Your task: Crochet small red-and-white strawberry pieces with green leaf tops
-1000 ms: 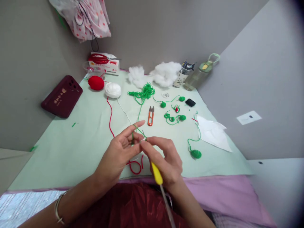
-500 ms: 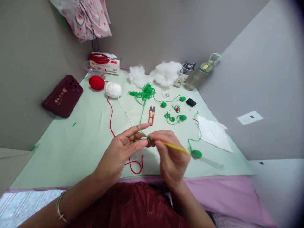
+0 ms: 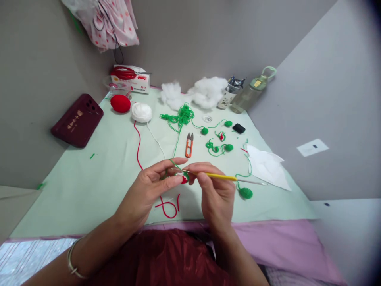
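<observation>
The left hand (image 3: 160,180) pinches a small rounded piece (image 3: 184,177) of knobbly yarn, red with white and green, between thumb and fingers, with a green strand drawn over its index finger. The right hand (image 3: 216,188) grips a hook (image 3: 222,176) like a pen; its handle is smooth yellow, its shaft thin bare metal. The piece is raised over the pale green, lightly creased surface (image 3: 104,174).

Taking the piece as the clock's centre, orange snips (image 3: 189,147) with dark pointed blades lie at twelve, and beyond them a loose, loopy green tangle (image 3: 183,115). The smooth red ball (image 3: 120,103) and the wound white ball (image 3: 141,113) sit near eleven, fluffy stuffing (image 3: 207,93) between twelve and one, a translucent bottle (image 3: 251,91) near one. A nubby green oval (image 3: 245,193) rests just past three; a curl of red yarn (image 3: 169,210) lies at seven.

Fingers cover part of the piece, and whether the hook passes through its stitches cannot be told. The hook's far metal end is faint.
</observation>
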`<state>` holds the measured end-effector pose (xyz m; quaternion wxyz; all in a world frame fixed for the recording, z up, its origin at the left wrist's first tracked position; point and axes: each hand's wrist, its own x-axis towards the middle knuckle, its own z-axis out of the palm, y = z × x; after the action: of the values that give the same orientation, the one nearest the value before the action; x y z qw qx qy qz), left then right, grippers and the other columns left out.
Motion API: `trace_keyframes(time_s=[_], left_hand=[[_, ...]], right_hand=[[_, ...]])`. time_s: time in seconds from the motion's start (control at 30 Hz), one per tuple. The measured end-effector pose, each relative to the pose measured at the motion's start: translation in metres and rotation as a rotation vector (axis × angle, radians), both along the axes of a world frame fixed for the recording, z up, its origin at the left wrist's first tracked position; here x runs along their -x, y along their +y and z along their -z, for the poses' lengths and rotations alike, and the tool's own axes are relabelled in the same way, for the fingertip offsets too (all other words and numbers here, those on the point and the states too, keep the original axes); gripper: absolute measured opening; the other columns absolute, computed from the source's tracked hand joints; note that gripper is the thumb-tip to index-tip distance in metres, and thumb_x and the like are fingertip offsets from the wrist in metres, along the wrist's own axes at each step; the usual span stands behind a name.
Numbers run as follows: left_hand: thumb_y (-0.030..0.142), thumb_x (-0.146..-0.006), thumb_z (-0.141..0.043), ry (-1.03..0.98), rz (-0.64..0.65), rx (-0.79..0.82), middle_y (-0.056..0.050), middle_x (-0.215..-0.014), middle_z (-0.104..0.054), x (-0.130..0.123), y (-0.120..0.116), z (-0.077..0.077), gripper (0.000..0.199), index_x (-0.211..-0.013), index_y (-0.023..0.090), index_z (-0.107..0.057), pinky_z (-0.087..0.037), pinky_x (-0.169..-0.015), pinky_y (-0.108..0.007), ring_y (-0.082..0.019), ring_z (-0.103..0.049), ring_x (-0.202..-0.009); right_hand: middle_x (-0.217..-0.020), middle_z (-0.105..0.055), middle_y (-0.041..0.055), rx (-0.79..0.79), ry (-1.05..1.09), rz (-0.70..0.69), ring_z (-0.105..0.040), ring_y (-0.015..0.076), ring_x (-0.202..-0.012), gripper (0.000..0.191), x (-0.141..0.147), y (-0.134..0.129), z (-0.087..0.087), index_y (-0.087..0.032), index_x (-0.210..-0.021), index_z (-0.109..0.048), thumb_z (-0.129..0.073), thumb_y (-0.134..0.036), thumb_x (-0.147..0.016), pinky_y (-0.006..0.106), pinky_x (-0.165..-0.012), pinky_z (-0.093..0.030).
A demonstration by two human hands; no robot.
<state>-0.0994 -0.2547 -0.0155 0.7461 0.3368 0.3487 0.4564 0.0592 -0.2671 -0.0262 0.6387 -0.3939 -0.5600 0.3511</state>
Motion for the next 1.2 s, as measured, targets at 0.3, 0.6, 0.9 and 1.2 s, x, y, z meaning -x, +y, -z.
trace_keyframes(time_s=[0.3, 0.6, 0.9, 1.2], left_hand=[[0.027, -0.082, -0.086, 0.039, -0.046, 0.0, -0.001, -0.089, -0.073, 0.002, -0.001, -0.003, 0.03, -0.111, 0.026, -0.084, -0.047, -0.082, -0.03, -0.015, -0.061, -0.077], [0.03, -0.086, -0.083, 0.094, -0.061, -0.062, 0.001, -0.087, -0.068, 0.006, -0.003, -0.003, 0.025, -0.111, 0.03, -0.084, -0.047, -0.081, -0.028, -0.014, -0.06, -0.079], [0.024, -0.081, -0.088, -0.042, -0.056, 0.067, 0.002, -0.084, -0.069, 0.0, -0.004, 0.001, 0.047, -0.126, 0.027, -0.078, -0.05, -0.084, -0.025, -0.014, -0.062, -0.084], [0.025, -0.084, -0.085, -0.01, -0.011, 0.015, 0.0, -0.089, -0.073, 0.003, -0.001, -0.001, 0.038, -0.121, 0.029, -0.081, -0.047, -0.091, -0.029, -0.016, -0.063, -0.09]], right_hand=[[-0.091, -0.079, 0.0032, 0.095, 0.15, -0.077, -0.071, 0.015, -0.073, 0.016, -0.006, 0.001, 0.005, -0.025, -0.1, -0.08, -0.065, -0.031, -0.101, 0.031, -0.068, -0.058], [-0.092, -0.08, 0.0033, 0.023, 0.037, -0.03, -0.073, 0.0145, -0.072, 0.021, -0.007, -0.005, -0.005, -0.023, -0.102, -0.075, -0.054, -0.025, -0.106, 0.03, -0.066, -0.062], [-0.111, -0.077, 0.0078, -0.407, -0.689, 0.187, -0.075, 0.0228, -0.1, 0.038, -0.003, -0.016, 0.006, -0.031, -0.127, -0.073, -0.063, -0.01, -0.097, 0.037, -0.081, -0.064], [-0.09, -0.077, 0.004, -0.064, -0.064, 0.024, -0.068, 0.0163, -0.071, 0.018, 0.001, 0.001, -0.004, -0.024, -0.097, -0.078, -0.061, -0.026, -0.102, 0.032, -0.061, -0.059]])
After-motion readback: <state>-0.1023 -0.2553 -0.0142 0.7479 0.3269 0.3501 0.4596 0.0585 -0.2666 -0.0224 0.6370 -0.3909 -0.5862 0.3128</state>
